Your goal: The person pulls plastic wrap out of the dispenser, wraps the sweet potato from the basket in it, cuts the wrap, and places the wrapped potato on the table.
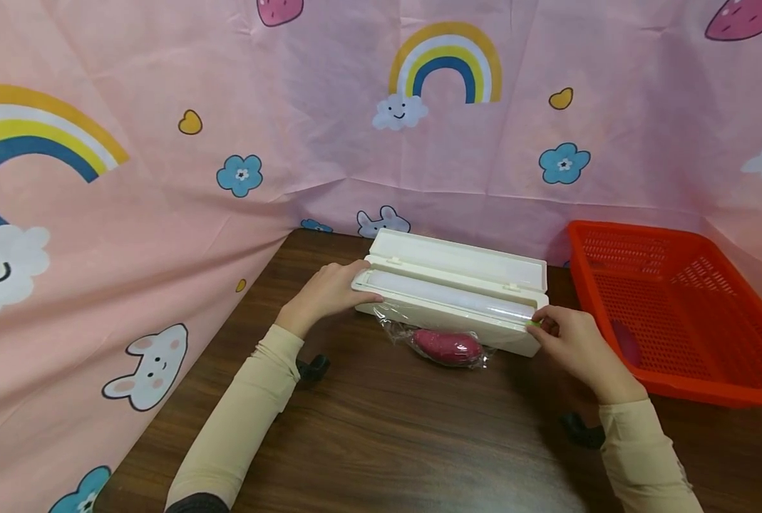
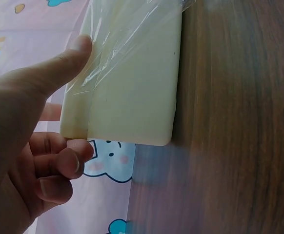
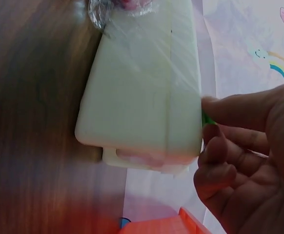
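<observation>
A long white cling film dispenser (image 1: pixel 445 313) stands on the table with its lid (image 1: pixel 460 256) raised and a film roll (image 1: pixel 445 291) inside. My left hand (image 1: pixel 332 288) holds its left end, the thumb over clear film on the front edge in the left wrist view. At the right end, my right hand (image 1: pixel 576 345) pinches a small green slide cutter (image 3: pixel 207 118) between thumb and fingers. Clear film (image 2: pixel 127 36) hangs down the dispenser's front. In front of it lies a dark pink, sweet-potato-shaped thing (image 1: pixel 448 347), with crinkled film over and around it.
A red plastic basket (image 1: pixel 708 392) stands at the right, close to my right hand. Through its mesh side shows a purple thing (image 1: pixel 626 343). A pink patterned cloth (image 1: pixel 329 107) hangs behind and along the left of the brown wooden table (image 1: pixel 387 442).
</observation>
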{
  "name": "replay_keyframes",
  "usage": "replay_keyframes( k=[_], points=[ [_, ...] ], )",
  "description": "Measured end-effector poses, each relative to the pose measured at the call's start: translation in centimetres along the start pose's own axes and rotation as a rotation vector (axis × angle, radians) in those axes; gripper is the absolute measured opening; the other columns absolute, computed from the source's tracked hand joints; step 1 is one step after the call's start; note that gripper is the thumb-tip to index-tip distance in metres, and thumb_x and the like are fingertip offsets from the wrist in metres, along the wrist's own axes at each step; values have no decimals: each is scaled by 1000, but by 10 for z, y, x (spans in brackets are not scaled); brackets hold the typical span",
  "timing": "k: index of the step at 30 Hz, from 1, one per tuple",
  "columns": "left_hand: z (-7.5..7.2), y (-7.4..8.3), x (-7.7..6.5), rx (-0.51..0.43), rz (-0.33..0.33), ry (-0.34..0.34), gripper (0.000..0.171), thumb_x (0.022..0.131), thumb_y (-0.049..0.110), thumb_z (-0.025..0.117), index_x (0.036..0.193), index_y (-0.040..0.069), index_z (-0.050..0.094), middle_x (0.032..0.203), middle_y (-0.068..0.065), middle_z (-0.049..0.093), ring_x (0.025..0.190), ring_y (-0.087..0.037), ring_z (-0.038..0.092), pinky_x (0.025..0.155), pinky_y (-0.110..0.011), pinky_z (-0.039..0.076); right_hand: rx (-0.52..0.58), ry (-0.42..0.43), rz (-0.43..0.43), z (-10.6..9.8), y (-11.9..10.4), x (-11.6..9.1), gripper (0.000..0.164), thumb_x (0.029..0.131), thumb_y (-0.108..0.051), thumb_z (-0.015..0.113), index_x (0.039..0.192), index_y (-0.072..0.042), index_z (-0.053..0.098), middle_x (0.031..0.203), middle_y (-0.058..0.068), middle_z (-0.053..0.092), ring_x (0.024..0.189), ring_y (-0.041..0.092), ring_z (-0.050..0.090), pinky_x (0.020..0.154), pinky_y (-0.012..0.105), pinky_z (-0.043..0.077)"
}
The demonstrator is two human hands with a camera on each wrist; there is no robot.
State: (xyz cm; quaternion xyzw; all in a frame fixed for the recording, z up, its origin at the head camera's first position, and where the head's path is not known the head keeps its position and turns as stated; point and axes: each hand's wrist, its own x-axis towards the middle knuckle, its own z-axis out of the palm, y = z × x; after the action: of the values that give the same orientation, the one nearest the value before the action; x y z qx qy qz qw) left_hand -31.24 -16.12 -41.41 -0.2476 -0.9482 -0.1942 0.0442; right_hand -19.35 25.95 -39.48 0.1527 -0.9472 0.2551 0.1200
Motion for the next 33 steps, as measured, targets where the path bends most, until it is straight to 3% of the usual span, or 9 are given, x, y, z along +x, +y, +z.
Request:
replay_keyframes(
  k=[7, 13, 23, 33],
  points=[
    [-1, 3, 2, -28, 19, -5, 72, 85, 64, 72, 140, 20, 57, 119, -8, 72, 93, -22, 67, 85, -44, 55, -69, 24, -67, -7, 0, 2, 9, 83, -7, 82, 89, -3, 77, 77, 5, 65, 68, 14, 57, 59, 27, 48],
    [-2, 3, 2, -31, 24, -5, 73, 84, 65, 72, 141, 21, 56, 118, -8, 72, 91, -21, 66, 85, -43, 55, -62, 62, -69, -10, -3, 0, 8, 78, -3, 83, 85, -2, 79, 80, 9, 70, 69, 18, 66, 61, 30, 54],
    [-2, 1, 1, -21, 35, 3, 74, 85, 63, 72, 141, 18, 57, 113, -9, 73, 89, -20, 66, 85, -42, 56, -35, 35, -37, -4, -7, 3, 8, 83, -3, 81, 90, 0, 79, 84, 13, 70, 72, 19, 61, 62, 27, 51],
    [-3, 1, 0, -22, 39, -16, 71, 86, 62, 72, 140, 17, 57, 115, -9, 73, 89, -20, 65, 86, -42, 55, -48, 128, -102, 3, -7, 4, 11, 76, 1, 84, 84, -5, 81, 83, 7, 73, 70, 15, 62, 58, 25, 49]
  ],
)
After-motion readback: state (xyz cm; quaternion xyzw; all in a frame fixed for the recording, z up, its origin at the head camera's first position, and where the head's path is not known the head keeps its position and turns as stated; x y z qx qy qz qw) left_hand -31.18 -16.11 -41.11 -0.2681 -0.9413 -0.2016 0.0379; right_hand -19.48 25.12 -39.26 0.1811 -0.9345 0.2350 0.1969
